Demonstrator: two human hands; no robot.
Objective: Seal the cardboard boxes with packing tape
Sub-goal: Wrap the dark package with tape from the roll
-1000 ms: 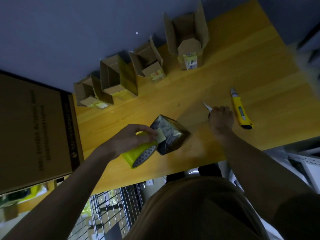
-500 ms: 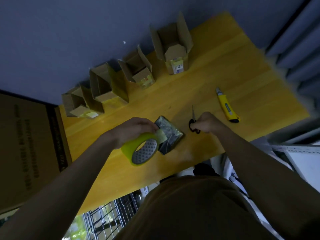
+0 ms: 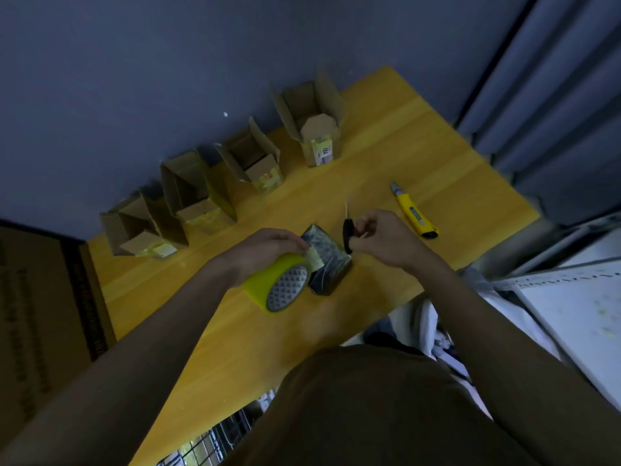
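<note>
My left hand (image 3: 265, 250) grips a yellow-green roll of packing tape (image 3: 280, 285), its loose end (image 3: 315, 260) stuck onto a small dark box (image 3: 327, 264) lying on the wooden table (image 3: 420, 142). My right hand (image 3: 383, 237) holds black-handled scissors (image 3: 347, 230) just right of the dark box, blades pointing away from me. Several open cardboard boxes stand in a row along the far edge: one at the far left (image 3: 134, 227), a second (image 3: 198, 193), a third (image 3: 255, 163) and a fourth (image 3: 316, 122).
A yellow utility knife (image 3: 415, 213) lies on the table right of my right hand. A large brown carton (image 3: 37, 314) stands left of the table. A wire rack (image 3: 201, 452) sits below the table's near edge, and grey curtains (image 3: 554, 95) hang at the right.
My right hand picked the scissors up off the table and brought them toward the dark box. My left hand kept the tape roll against the box.
</note>
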